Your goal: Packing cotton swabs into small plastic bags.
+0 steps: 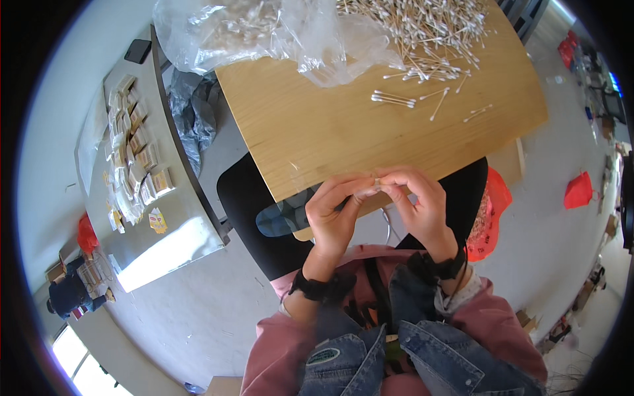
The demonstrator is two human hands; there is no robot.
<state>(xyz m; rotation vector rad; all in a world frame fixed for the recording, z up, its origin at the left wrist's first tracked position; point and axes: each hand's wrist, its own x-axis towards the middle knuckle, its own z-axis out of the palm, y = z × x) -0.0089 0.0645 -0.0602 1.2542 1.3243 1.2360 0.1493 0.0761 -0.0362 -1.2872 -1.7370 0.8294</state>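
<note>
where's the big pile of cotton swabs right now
In the head view the pile of cotton swabs lies at the far right of the wooden board, beside the clear plastic bag.

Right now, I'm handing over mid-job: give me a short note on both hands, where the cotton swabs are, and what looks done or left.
Left hand and right hand: both raised at the near edge of the wooden board, fingertips pinched together on a small bundle of swabs; the grip is partly hidden.
Loose cotton swabs: large heap at the board's far right, a few strays nearer.
Clear plastic bag: far left of the board.
Small packs: laid out on the grey table to the left.
Left: most swabs are loose.
</note>
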